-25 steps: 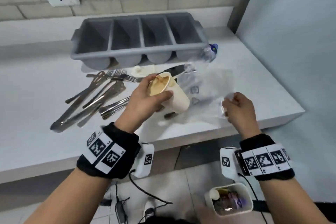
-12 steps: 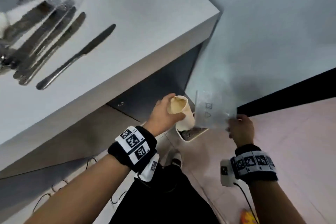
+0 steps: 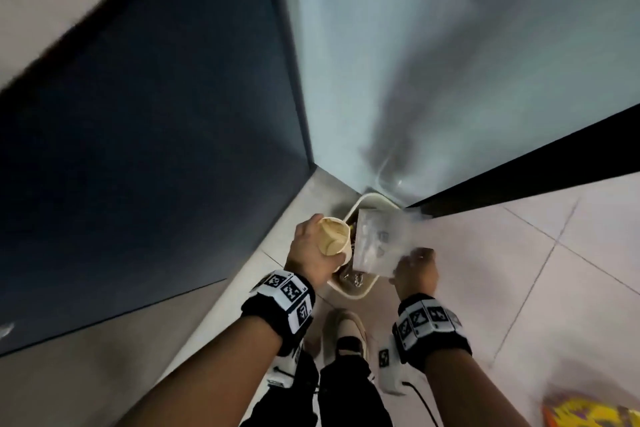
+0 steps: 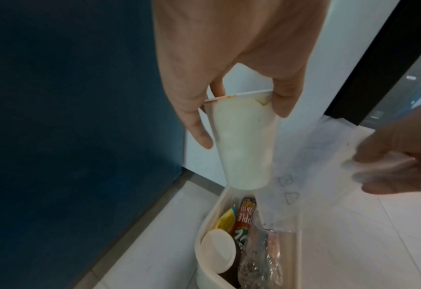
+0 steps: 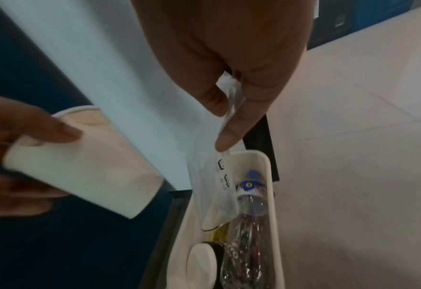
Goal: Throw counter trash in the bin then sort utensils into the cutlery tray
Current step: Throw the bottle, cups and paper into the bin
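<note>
My left hand (image 3: 313,253) grips a used paper cup (image 3: 334,236) near its rim, thumb on one side and fingers on the other (image 4: 242,123). The cup (image 4: 243,144) hangs base-down just above the left edge of a white bin (image 3: 351,292) on the floor. My right hand (image 3: 415,270) pinches the top of a clear plastic bag (image 3: 377,243) between thumb and fingers (image 5: 224,121). The bag (image 5: 211,176) droops with its lower corner inside the bin (image 5: 266,166). The cutlery tray and utensils are out of view.
The bin holds a crushed clear bottle (image 5: 248,205) with a blue cap, a white lid (image 4: 217,252) and wrappers. It stands in a corner between a dark blue cabinet panel (image 3: 156,149) and a pale wall (image 3: 450,62). My shoe (image 3: 346,333) is just behind it, on the tiled floor (image 3: 519,270).
Both hands lifted the cup and the plastic bag off the counter and carried them down to the floor bin. The view swung from the counter to the corner.
</note>
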Available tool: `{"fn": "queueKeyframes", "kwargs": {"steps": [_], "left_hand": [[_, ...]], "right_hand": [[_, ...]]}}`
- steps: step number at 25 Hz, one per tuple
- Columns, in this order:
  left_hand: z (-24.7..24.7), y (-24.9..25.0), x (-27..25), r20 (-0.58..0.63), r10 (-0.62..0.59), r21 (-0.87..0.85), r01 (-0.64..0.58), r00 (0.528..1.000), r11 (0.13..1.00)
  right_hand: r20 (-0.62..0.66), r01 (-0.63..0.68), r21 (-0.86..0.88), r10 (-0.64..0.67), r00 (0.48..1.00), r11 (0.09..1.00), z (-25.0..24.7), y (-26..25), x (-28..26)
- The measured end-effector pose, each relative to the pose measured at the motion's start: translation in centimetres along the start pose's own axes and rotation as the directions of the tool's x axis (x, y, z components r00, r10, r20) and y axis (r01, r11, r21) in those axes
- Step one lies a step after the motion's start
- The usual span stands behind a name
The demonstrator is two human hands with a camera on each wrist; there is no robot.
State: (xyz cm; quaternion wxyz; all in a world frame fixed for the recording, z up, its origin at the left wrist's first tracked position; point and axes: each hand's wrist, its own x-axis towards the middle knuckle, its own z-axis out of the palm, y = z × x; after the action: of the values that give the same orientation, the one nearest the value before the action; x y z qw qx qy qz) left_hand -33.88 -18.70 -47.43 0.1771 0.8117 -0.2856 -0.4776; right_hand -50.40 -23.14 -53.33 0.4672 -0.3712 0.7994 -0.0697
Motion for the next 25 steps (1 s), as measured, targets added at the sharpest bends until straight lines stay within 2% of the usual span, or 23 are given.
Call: {"fn": "queueKeyframes", "kwargs": {"steps": [2,5,7,11,13,16,17,19,23,25], "left_hand": [[3.4,-1.9,3.9,0.03,0.031,0.043,-0.033,0.999,0.999],[7.7,-4.5,8.9,0.092,0.115,0.137,-0.127,0.989,0.982],[9.9,-5.8,11.4,0.093,0.179,0.203,-0.195,0.979,0.959],[13.0,-7.1,14.8,0.067,0.292,0.452,-0.29,0.954,0.844],[13.9,-7.5,15.7,0.086,0.26,0.519,-0.266,0.962,0.812],[13.7,-7.5,15.3,0.253,0.094,0.634,-0.238,0.963,0.736],[13.3,-7.1,14.7,0.264,0.062,0.655,-0.226,0.962,0.721],[11.8,-5.8,13.1,0.216,0.048,0.652,-0.18,0.975,0.737],[7.0,-1.6,8.1,0.133,-0.031,0.456,-0.033,0.991,0.889],[4.0,1.3,5.4,0.127,-0.007,0.376,-0.042,0.992,0.926]], "right_hand": [[-0.022,0.006,-0.023,-0.006,1.0,1.0,2.9,1.4,2.3],[-0.066,0.04,0.033,-0.038,0.997,0.999,6.5,3.1,6.0],[-0.069,0.052,-0.013,-0.053,0.996,0.999,8.0,3.8,7.9],[0.068,0.083,-0.175,-0.072,0.995,0.981,9.5,4.2,10.7],[0.124,0.097,-0.227,-0.07,0.99,0.969,9.6,4.0,11.0],[0.14,0.118,-0.245,-0.085,0.986,0.962,8.7,4.0,10.2],[0.142,0.132,-0.247,-0.099,0.985,0.96,8.2,4.1,9.7],[0.138,0.145,-0.234,-0.115,0.984,0.962,6.9,4.0,8.0],[0.14,0.182,-0.192,-0.157,0.978,0.964,3.8,2.2,2.9],[0.174,0.245,-0.18,-0.214,0.961,0.953,2.3,0.4,0.5]]}}
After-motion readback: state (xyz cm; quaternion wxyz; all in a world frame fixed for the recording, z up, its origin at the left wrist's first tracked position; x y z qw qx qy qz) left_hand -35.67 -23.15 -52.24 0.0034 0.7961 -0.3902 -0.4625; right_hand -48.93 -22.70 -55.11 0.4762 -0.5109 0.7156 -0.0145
